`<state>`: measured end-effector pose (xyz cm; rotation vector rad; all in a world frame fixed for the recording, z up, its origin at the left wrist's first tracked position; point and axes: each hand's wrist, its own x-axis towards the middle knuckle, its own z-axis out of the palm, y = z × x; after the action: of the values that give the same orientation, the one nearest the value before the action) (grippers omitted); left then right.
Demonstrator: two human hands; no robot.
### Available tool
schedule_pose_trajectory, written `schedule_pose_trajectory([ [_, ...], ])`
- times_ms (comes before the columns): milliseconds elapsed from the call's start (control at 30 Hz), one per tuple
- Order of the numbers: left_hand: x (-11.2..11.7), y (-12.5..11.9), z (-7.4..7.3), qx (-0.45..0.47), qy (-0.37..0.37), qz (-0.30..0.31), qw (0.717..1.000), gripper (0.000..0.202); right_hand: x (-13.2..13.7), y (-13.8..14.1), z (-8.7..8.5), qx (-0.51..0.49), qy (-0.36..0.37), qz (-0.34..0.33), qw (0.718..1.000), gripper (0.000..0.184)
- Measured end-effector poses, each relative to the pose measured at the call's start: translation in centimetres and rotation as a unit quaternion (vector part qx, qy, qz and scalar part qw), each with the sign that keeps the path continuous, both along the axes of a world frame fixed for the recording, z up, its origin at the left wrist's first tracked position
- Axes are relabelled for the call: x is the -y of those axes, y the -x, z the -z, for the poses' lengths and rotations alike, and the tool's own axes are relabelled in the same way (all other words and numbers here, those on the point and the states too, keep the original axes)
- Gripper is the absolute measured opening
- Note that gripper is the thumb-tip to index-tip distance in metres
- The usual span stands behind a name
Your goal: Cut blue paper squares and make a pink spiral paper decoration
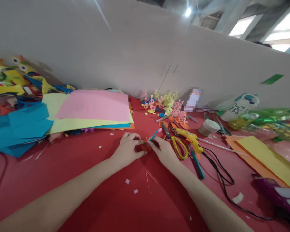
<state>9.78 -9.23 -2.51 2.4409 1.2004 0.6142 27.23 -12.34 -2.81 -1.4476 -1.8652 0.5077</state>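
At the middle of the red table (101, 199), between the two hands: one small orange piece (146, 147), unfinished by the look of it, and one blue stick (153, 135).

Left hand (128, 148): fingers curled, thumb and fingertips gripping the orange piece from its left side. Right hand (164, 151): fingertips pinching the blue stick just above the orange piece.

Condition of orange piece: small, bright orange, seemingly rounded, largely covered by fingers; its exact form cannot be told. Blue stick: thin, straight, slanting up to the right, with a pink bit (160, 130) at its upper end. Whether stick and orange piece are joined cannot be told.

Done, as judged: a cluster of curled paper pieces (168, 103), pink and yellow, several on coloured discs, beside the wall (125, 48). Left, as judged: the orange piece, without visible curls.

Also present, to the right: scissors (180, 148) with yellow handles, yellow glue gun (189, 138), teal pen (197, 162). To the left: pink sheet (96, 104), topmost on a paper stack. Near side: loose paper scraps (127, 181).
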Motion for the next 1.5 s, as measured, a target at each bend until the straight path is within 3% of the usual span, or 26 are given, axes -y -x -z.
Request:
schedule_pose_trajectory([
  [667, 0.02, 0.01, 0.16, 0.003, 0.000, -0.003, 1.000, 0.033, -0.33, 0.05, 0.39, 0.035, -0.051, -0.023, 0.998, 0.015],
  [1267, 0.02, 0.08, 0.51, 0.002, -0.020, -0.001, 1.000, 0.033, -0.48, 0.17, 0.25, 0.027, -0.051, -0.029, 0.998, 0.012],
  [1500, 0.13, 0.09, -0.06, 0.022, -0.010, -0.010, 1.000, 0.034, -0.54, 0.16, 0.36, 0.023, -0.052, -0.034, 0.998, 0.010],
])
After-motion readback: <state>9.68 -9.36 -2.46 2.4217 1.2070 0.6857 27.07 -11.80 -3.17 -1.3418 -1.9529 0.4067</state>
